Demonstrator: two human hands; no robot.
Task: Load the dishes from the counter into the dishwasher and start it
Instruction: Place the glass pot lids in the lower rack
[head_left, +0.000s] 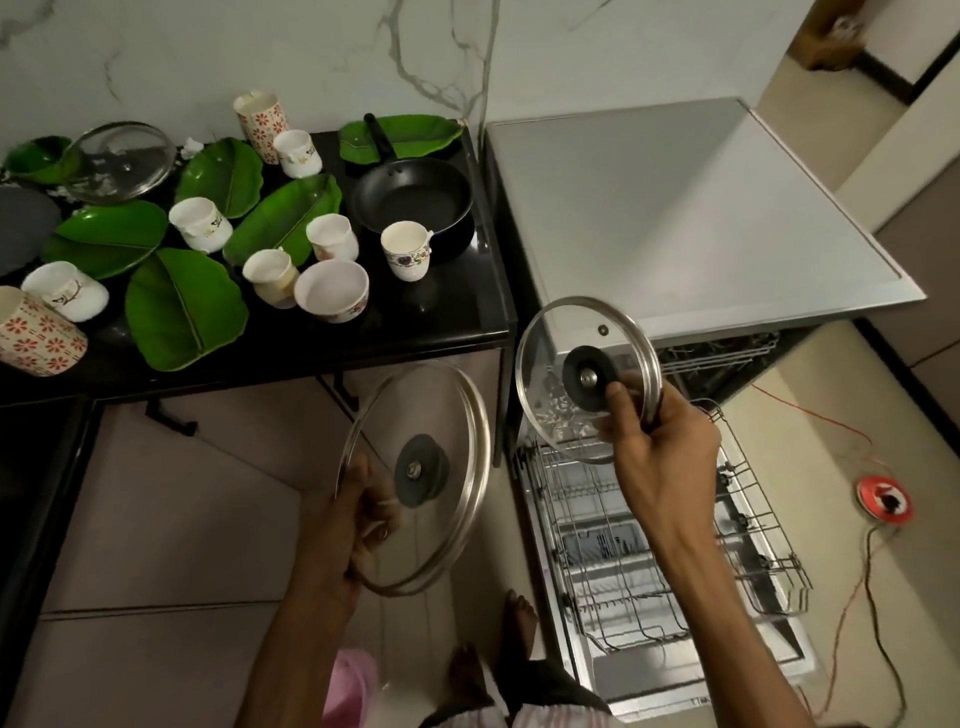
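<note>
Just below the right grip (655, 452), the dishwasher rack (675, 545) is looking bare, so loading is barely being started. A small glass lid (550, 384) is being pinched there; a bigger lid (441, 519) is being clamped by the left grip (358, 514). Cups (332, 236), green plates (184, 306) and the pan (413, 195) are being left on the worktop (452, 306), up and left.

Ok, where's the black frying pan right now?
In the head view, the black frying pan sits at the counter's right end, beside the dishwasher, between a green leaf plate and a floral cup.

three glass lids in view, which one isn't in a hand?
The glass lid at the counter's far left, resting on green leaf plates. The left hand and right hand hold the other two over the floor and rack.
</note>
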